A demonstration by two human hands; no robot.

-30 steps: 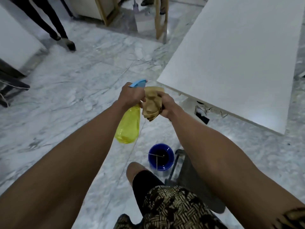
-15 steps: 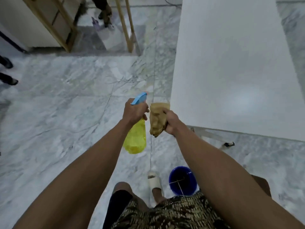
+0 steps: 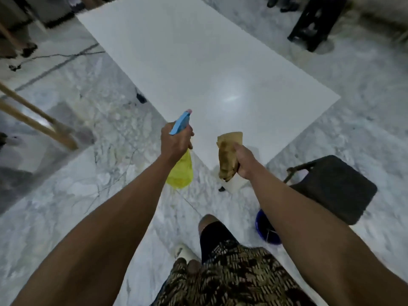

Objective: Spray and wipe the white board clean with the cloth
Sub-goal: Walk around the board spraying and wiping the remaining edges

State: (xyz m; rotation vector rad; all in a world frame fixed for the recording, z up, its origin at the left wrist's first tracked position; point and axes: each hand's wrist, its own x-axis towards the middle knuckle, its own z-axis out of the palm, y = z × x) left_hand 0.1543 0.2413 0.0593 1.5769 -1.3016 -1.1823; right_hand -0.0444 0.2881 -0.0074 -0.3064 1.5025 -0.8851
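A large white board lies flat and fills the upper middle of the view, its near corner close to my hands. My left hand grips a yellow spray bottle with a blue trigger head, the nozzle pointing toward the board. My right hand is closed on a crumpled tan cloth, held over the board's near corner. The two hands are apart, with a gap between bottle and cloth.
The floor is grey-white marble. A black stool stands at the right and a blue bucket sits partly behind my right forearm. Wooden legs cross the left side. Dark furniture and people's feet are at the far edges.
The view has swung so the board now sits straight ahead. My hands, which were touching, have separated; the cloth moved right, toward the board's near corner.
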